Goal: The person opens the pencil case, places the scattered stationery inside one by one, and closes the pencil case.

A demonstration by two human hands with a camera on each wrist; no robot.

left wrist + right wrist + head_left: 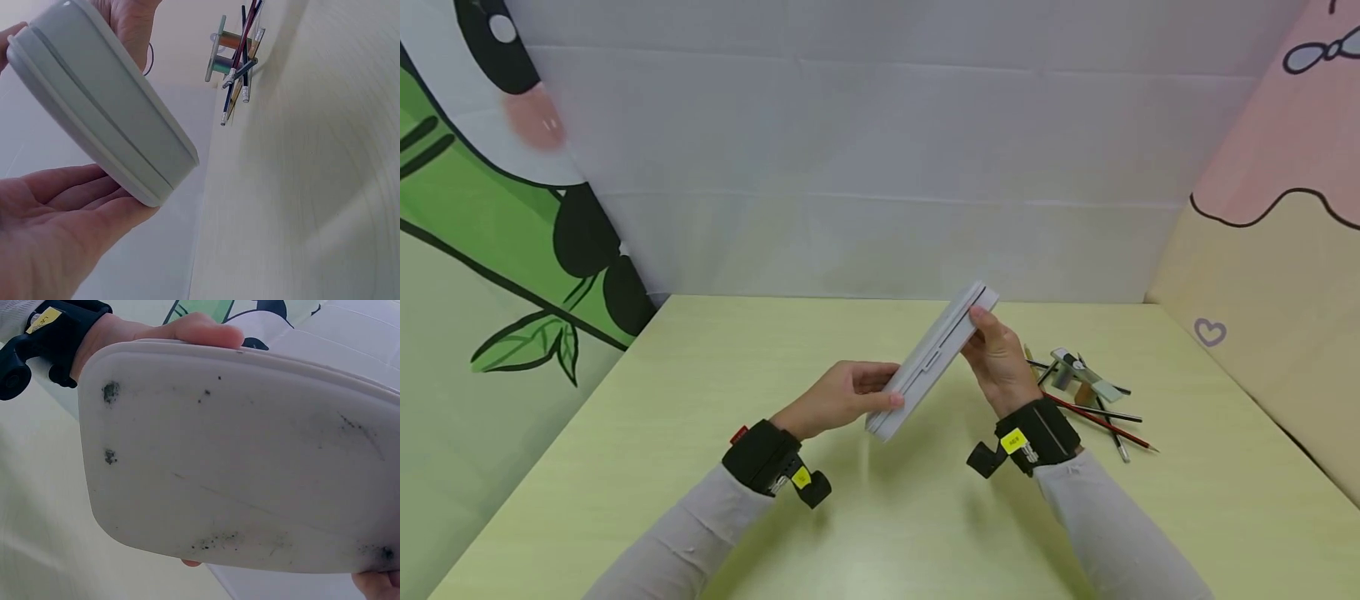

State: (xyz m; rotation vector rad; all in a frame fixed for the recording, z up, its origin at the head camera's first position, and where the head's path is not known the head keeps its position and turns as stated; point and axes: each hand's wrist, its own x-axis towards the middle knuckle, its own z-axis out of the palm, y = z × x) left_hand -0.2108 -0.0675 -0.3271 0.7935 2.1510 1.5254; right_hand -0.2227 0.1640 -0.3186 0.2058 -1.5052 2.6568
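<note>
A white, long box with rounded corners, like a pencil case (932,362), is held tilted above the table, its lid closed. At its lower end my left hand (842,396) grips it, thumb on the near side and fingers behind. My right hand (1000,358) grips the upper end, thumb on the edge with the catch. In the left wrist view the case's end (103,94) shows a seam running along it. The right wrist view shows a broad face (237,462) with dark smudges and scratches.
To the right on the table (760,333) lies a loose pile of several pencils (1101,421). Among them is a small item with a pale plate and two short cylinders (1063,375). A white cloth backdrop (880,167) stands behind, with printed panels on both sides.
</note>
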